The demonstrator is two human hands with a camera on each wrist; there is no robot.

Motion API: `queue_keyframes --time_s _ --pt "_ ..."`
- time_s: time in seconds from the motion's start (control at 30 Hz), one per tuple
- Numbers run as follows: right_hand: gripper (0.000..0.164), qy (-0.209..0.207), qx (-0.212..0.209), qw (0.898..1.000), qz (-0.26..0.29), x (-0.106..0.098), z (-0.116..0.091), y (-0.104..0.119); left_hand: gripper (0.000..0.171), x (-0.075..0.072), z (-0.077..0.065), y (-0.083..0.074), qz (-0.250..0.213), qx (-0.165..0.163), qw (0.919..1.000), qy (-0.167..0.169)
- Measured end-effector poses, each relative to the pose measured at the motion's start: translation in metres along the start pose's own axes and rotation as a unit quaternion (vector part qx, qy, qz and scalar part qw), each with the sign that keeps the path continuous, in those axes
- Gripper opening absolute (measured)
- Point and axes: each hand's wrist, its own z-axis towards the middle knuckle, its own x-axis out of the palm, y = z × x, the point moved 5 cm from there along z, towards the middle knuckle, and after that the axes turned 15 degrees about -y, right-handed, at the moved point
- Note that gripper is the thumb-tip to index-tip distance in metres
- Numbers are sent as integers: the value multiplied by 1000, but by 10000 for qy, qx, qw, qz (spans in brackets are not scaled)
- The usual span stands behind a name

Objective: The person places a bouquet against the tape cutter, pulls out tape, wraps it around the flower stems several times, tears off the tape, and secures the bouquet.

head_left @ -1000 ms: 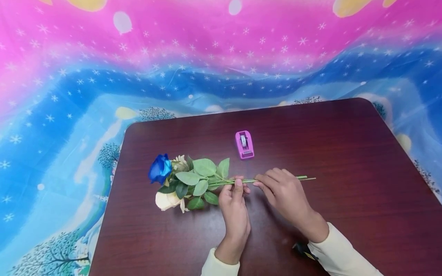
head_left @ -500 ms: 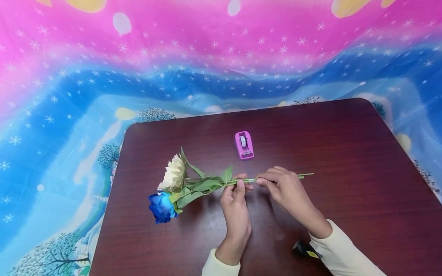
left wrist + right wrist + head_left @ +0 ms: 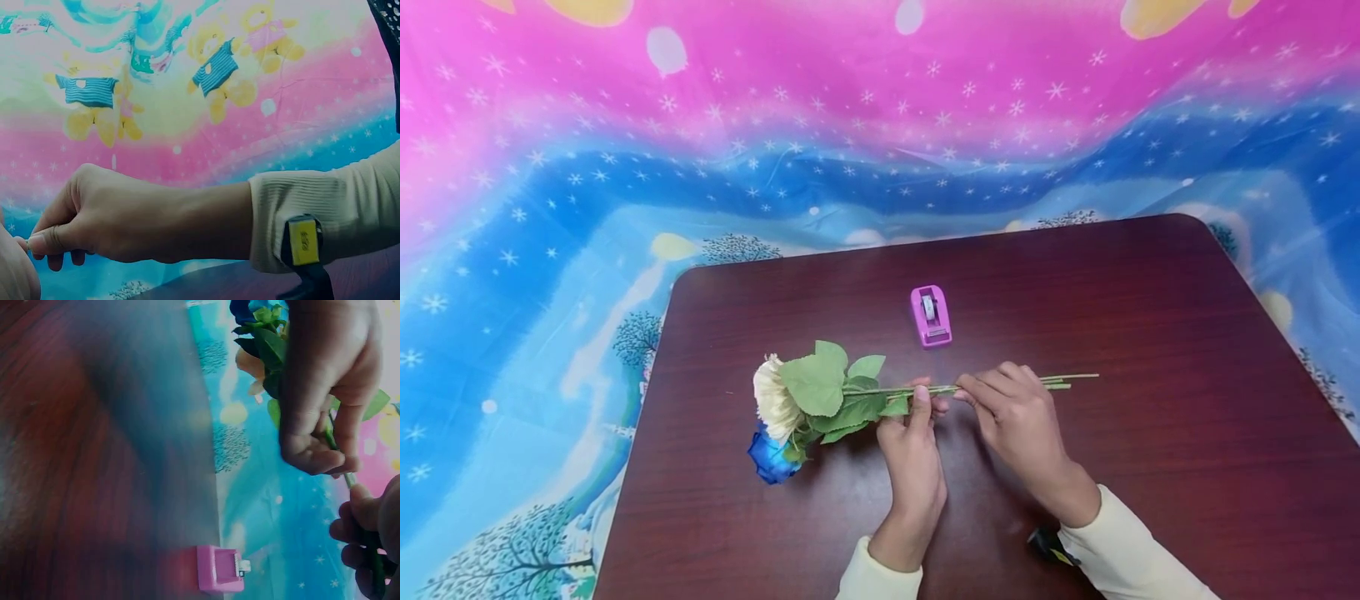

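A small bunch of flowers lies sideways across both hands in the head view, its stems pointing right. A cream flower with many petals is uppermost, beside a blue rose and broad green leaves. My left hand grips the stems just below the leaves, thumb on top. Close to its right, my right hand pinches the same stems, whose cut ends stick out beyond it. Between the hands, the right wrist view shows a pale, shiny stretch of stem. A peach-coloured bloom also appears there.
A pink tape dispenser with a roll in it stands beyond the hands on the dark reddish table. A black device with a yellow label is at the right sleeve. A colourful printed cloth hangs behind the table.
The bunch has turned about its stems between the fingers: the blue rose went from the top to the bottom, and the cream flower came up. Both hands stay nearly in place.
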Motion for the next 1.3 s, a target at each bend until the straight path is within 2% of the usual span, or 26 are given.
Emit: queue_keyframes --time_s 0.1,0.17,0.3,0.37,0.4,0.47,0.53,0.67,0.77,0.93,1.03,1.13,1.23,1.3 --pt "12 338 141 9993 31 2 -2 -2 17 -2 2 0 -17 22 10000 -78" --pt "12 933 536 9942 62 5 -2 -5 15 -2 3 -1 -25 116 9999 -107" --pt "13 2237 1417 9642 126 10 0 -14 16 -2 4 -3 -68 319 9994 -64" --pt "12 2630 1696 9496 206 11 0 -17 16 -2 5 -2 -105 349 9993 -1" --pt "12 2689 1738 9471 243 11 0 -19 16 -2 5 -1 -119 359 9993 41" --pt "9 2637 1713 9489 260 11 1 -20 14 -2 5 0 -163 351 9992 130" --pt "6 2413 1613 9567 231 9 1 -21 13 -1 5 0 -225 328 9990 212" --pt "4 1571 1016 9823 -49 5 3 -18 19 0 4 -1 -265 176 9991 284" --pt "8 887 413 9949 -257 2 4 -14 25 2 3 -1 -260 -107 9993 254" --pt "21 82 -478 9981 -373 0 1 -6 23 3 2 1 -349 -461 9983 77" --pt "31 -172 -765 9962 -388 1 -2 -4 17 3 3 2 -455 -529 9975 -66" --pt "33 48 -644 9973 -348 2 -3 -5 12 3 5 2 -550 -550 9968 -162" --pt "25 652 -146 9974 -272 4 -3 -8 9 2 6 3 -518 -555 9969 -208" --pt "18 1128 301 9929 -247 5 -2 -11 8 2 6 4 -449 -559 9972 -210"
